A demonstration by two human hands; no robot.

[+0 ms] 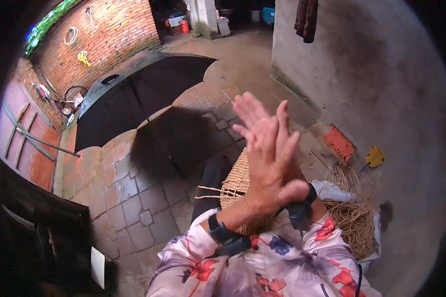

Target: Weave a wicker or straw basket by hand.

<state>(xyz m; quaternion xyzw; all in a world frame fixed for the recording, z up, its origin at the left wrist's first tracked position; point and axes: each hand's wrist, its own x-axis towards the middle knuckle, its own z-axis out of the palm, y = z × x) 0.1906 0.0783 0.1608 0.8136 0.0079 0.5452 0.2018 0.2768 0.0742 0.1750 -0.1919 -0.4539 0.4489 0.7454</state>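
My left hand (262, 171) and my right hand (286, 143) are raised in front of me, pressed against each other with the fingers stretched out. Some fingertips are smeared by motion. No object shows between the palms, though their inner faces are hidden. Below them, a tan piece woven from twisted cord (235, 173) rests at my lap, with two loose cord ends sticking out to the left. My hands and forearms cover much of it. Each wrist wears a dark strap.
To my right, a white sack (376, 235) holds a heap of tan cord (352, 222). Beyond it are an orange plastic piece (339, 143) and a yellow one (375, 157) by the grey wall (386, 84). A large open black umbrella (148, 96) stands on the paving ahead left.
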